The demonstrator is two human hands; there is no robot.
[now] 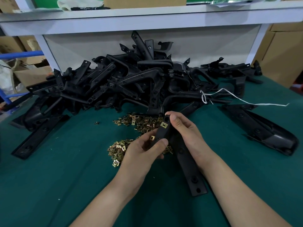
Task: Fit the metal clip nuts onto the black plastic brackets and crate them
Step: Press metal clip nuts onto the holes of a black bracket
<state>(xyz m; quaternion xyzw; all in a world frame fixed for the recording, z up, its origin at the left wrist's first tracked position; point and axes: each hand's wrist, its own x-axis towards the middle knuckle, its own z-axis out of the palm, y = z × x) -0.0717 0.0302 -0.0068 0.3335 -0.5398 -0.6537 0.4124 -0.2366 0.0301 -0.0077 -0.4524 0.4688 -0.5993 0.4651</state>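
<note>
Gripping one bracket [161, 134] (clip nut [164, 125] on) are left hand [141, 149], right hand [185, 133].

Held bracket [161, 134]: black, tilting upright, carrying a brass clip nut [164, 125] near its top.
Loose clip nuts [139, 123]: lying scattered beneath.
Bracket heap [131, 79]: lying behind.
</note>
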